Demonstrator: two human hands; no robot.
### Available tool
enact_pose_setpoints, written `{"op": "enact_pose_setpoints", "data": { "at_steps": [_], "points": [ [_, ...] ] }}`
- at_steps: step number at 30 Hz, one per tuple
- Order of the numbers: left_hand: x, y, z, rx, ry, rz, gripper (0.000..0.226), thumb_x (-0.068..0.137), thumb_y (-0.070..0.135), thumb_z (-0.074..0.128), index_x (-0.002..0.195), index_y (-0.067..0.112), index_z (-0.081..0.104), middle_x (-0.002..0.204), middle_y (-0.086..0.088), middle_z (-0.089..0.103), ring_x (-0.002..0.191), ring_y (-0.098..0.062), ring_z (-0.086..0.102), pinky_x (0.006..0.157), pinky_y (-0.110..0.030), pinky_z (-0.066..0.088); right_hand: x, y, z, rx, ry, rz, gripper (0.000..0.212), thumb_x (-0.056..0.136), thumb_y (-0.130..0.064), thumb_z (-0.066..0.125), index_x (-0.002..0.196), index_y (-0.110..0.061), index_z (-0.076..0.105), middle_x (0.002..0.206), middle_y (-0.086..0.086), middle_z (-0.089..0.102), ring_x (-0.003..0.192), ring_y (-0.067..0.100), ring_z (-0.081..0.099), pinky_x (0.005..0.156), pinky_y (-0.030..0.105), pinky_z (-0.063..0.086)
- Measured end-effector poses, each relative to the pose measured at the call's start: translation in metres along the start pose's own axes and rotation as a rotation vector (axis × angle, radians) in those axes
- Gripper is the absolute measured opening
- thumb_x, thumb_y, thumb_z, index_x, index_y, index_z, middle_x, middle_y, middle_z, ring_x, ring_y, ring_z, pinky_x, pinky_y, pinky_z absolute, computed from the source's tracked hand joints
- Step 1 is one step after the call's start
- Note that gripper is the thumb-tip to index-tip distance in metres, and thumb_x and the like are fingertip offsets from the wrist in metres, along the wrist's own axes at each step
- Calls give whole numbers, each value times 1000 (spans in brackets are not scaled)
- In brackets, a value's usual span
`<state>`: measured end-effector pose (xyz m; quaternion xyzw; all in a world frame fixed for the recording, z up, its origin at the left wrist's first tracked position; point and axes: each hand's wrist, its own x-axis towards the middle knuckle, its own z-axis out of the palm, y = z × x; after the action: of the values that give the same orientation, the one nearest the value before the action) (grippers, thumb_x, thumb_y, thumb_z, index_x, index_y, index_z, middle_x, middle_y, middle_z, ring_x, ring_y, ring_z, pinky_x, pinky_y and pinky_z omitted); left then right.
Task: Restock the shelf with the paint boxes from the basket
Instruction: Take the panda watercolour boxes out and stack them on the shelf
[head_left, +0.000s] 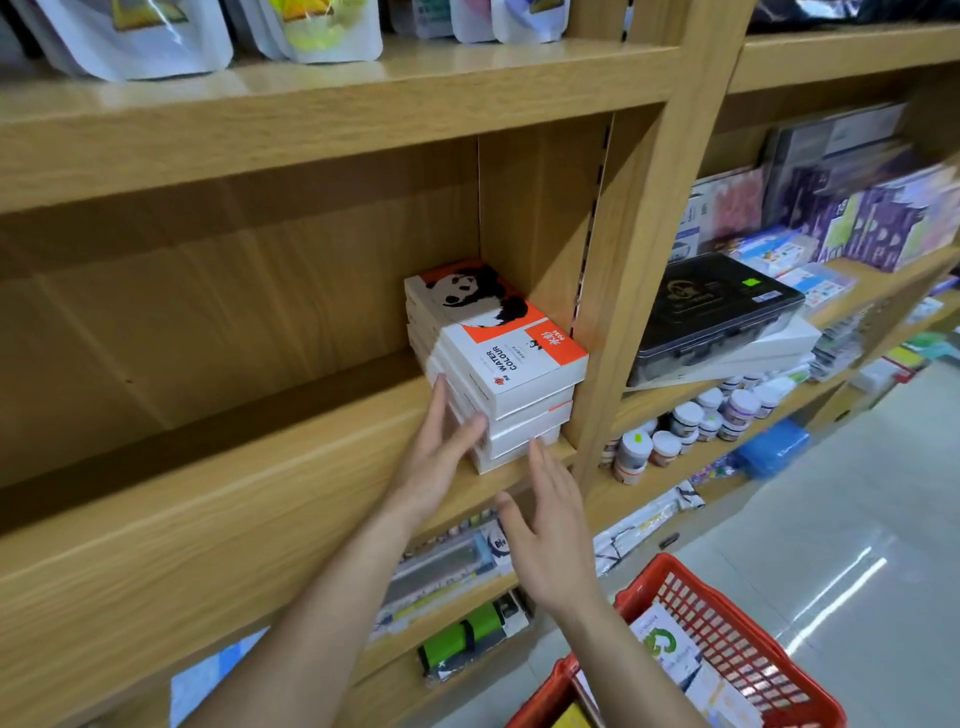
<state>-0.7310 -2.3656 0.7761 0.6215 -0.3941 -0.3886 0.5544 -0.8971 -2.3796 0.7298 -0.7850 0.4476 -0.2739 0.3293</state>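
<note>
A stack of several white-and-orange watercolour paint boxes (498, 358) with a panda on top stands at the right end of the wooden shelf (291, 483), against the upright. My left hand (441, 452) lies with straight fingers against the stack's left side. My right hand (550, 525) is flat, its fingertips touching the front of the lowest boxes. The red plastic basket (737, 639) sits at the bottom right with more boxes (670, 644) inside it.
The shelf to the left of the stack is bare wood. White pouches (130, 36) stand on the shelf above. The bay to the right holds a black case (711, 306), paint jars (685, 421) and packaged stationery. Lower shelves hold flat packs; light floor on the right.
</note>
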Motion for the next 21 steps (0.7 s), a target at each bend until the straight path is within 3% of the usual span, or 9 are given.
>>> {"op": "enact_pose_setpoints", "data": {
  "at_steps": [4,7,9,13,16,21],
  "points": [
    [12,4,-1,180,-18,-2,129,66,54,87,161,39,0,154,17,47,139,-3,45,117,-36,36,16,5,-1,-58,-49,-25,80,96,-55,41,167,-32,11,172,-19,15,155,5,8,123,27,17],
    [27,5,-4,335,42,51,124,74,36,87,161,36,-1,153,9,50,136,-10,49,111,-33,42,33,3,-7,-101,-70,-29,77,96,-50,46,166,-30,21,172,-14,19,146,10,14,120,28,17],
    [29,1,-5,370,56,54,121,76,35,86,160,37,-1,152,9,51,135,-10,49,104,-26,42,36,0,-12,-76,-74,-11,73,96,-45,50,164,-29,28,170,-12,24,146,11,18,117,26,18],
    [28,-3,-8,416,91,43,127,70,46,86,160,40,-4,152,9,51,135,-12,49,101,-27,43,30,-16,-34,48,91,1,65,92,-43,49,155,-25,47,157,-8,47,137,23,53,115,37,42],
    [28,-1,-14,410,0,20,133,67,45,88,158,44,-10,158,11,43,141,-13,43,112,-39,41,40,-35,-50,48,190,-105,67,93,-49,46,157,-28,42,162,-11,40,146,8,41,115,27,36],
    [29,2,-13,588,42,24,128,78,41,83,158,36,-17,159,0,44,139,-24,46,110,-47,44,54,-44,-50,-107,120,-141,66,101,-36,54,162,-21,34,173,-7,21,154,11,25,118,25,24]
  ]
}}
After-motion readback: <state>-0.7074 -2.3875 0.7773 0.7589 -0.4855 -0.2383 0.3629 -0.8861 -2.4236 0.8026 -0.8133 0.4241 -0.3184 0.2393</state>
